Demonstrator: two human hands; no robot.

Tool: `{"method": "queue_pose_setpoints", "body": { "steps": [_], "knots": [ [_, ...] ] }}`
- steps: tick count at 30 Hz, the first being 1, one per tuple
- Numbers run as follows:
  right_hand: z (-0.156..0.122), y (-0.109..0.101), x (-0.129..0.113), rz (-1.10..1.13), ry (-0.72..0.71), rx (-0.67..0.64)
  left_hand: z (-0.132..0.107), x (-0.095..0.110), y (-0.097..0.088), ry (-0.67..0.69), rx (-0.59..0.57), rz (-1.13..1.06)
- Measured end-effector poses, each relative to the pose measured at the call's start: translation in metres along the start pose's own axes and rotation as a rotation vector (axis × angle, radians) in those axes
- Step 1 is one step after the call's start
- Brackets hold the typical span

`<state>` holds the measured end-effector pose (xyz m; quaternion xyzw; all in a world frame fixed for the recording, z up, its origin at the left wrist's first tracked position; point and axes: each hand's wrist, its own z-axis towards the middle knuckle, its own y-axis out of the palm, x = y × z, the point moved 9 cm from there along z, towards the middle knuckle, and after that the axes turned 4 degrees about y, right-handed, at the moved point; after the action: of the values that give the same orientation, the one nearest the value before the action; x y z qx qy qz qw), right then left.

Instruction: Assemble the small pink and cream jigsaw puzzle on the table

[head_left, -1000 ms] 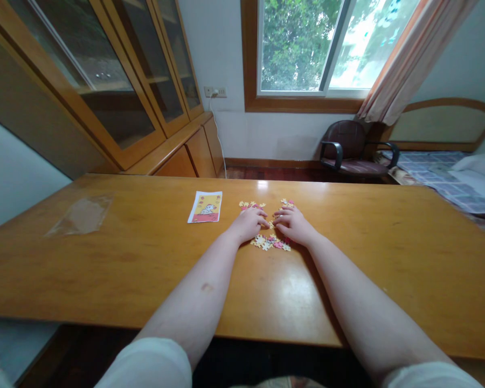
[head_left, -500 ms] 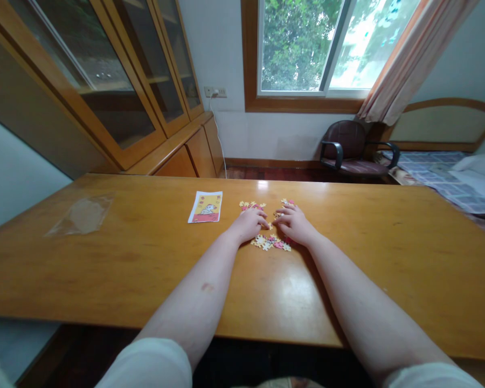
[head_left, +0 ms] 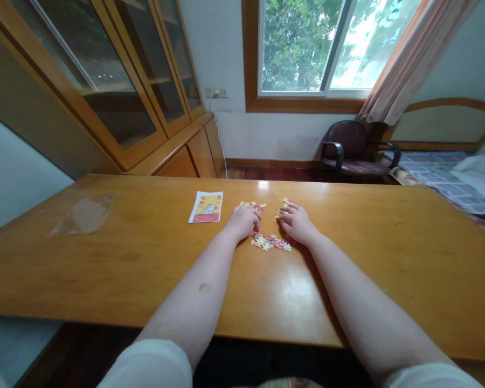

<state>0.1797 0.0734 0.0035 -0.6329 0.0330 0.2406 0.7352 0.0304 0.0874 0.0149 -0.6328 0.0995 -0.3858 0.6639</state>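
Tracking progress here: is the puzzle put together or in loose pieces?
Loose: the puzzle pieces lie scattered in small clusters on the table around the left hand and right hand; no joined-up picture shows.

Pieces [head_left: 270,241] on bench [head_left: 145,258] mid, L hand [head_left: 244,220] and R hand [head_left: 297,222] on them, side by side. Card [head_left: 206,207] just left of pieces, bag [head_left: 83,214] far left. Cabinet [head_left: 117,97] behind-left of bench, chair [head_left: 350,151] behind, bed [head_left: 448,172] behind-right.
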Motion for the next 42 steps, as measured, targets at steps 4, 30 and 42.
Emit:
{"method": "queue_pose_setpoints", "body": {
  "steps": [4,30,42],
  "knots": [
    [0.000,-0.002,-0.005,0.049,-0.076,0.025,0.001,0.003,0.002,0.021,-0.003,-0.012],
    [-0.006,-0.001,-0.024,0.149,-0.241,-0.059,-0.002,0.010,0.000,-0.019,0.049,0.046],
    [-0.005,0.003,-0.025,0.120,-0.216,-0.085,0.000,0.005,0.000,-0.071,0.043,0.064]
  ]
}}
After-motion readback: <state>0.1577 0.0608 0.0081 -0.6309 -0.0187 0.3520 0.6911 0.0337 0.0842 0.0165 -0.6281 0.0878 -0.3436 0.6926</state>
